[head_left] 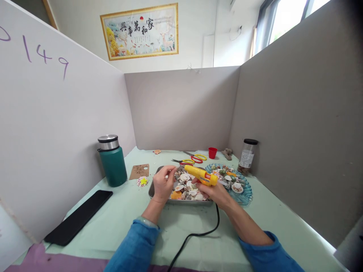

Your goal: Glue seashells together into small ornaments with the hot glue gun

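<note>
My right hand (pixel 211 189) is wrapped round a yellow hot glue gun (pixel 200 174), its nozzle pointing left and a clear glue stick poking out behind. Close to the nozzle, my left hand (pixel 163 183) pinches something too small to name between thumb and fingertips. Both hands are above a metal tray (pixel 181 201) full of mixed seashells (pixel 187 185). To its right, a blue scalloped glass plate (pixel 246 189) holds more shells. A small shell-and-bead piece with a yellow starfish shape (pixel 142 181) lies left of the tray.
A green thermos (pixel 112 162) and a long black slab (pixel 81 217) stand and lie at left. Behind the tray are scissors (pixel 195 156), a red cup (pixel 212 152) and brown cardboard (pixel 139 171). A black-lidded jar (pixel 247 156) is at right. The black cord (pixel 195 235) runs toward me.
</note>
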Tool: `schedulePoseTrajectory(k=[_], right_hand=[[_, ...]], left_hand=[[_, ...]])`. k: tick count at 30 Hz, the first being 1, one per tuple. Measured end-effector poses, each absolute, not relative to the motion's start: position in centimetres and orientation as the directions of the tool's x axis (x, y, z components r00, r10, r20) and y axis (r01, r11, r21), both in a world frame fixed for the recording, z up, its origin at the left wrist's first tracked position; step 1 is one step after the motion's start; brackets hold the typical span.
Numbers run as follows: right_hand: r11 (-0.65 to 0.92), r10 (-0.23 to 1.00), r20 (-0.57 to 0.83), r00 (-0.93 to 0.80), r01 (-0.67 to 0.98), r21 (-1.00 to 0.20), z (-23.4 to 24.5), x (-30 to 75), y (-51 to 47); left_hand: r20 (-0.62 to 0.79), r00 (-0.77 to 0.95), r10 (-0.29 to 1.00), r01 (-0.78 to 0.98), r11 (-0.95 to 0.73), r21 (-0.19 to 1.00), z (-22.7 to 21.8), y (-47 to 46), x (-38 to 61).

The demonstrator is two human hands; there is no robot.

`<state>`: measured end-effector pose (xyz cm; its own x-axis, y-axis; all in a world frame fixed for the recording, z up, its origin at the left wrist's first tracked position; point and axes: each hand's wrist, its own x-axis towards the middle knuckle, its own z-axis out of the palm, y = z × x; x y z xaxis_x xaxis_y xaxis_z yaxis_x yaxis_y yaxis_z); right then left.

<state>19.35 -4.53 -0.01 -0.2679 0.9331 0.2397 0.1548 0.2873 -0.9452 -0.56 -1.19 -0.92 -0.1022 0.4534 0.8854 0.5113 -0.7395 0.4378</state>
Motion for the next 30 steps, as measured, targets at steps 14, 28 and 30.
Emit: schedulePoseTrajectory(k=[14,28,30], right_hand=[[0.289,0.935,0.241,-0.260,0.168,-0.942,-0.05,19.22,-4.63],[0.279,0.943,0.234,-0.238,0.175,-0.944,-0.07,19.18,-4.73],[0.283,0.939,0.236,-0.251,0.167,-0.945,-0.12,19.14,-4.72]], left_hand=[[0.875,-0.123,0.468,0.492,-0.737,0.463,-0.89,-1.20,-0.49],[0.869,-0.122,0.480,0.484,-0.735,0.474,-1.06,-1.14,-0.48],[0.868,-0.124,0.481,0.485,-0.734,0.476,-1.02,-1.18,-0.47]])
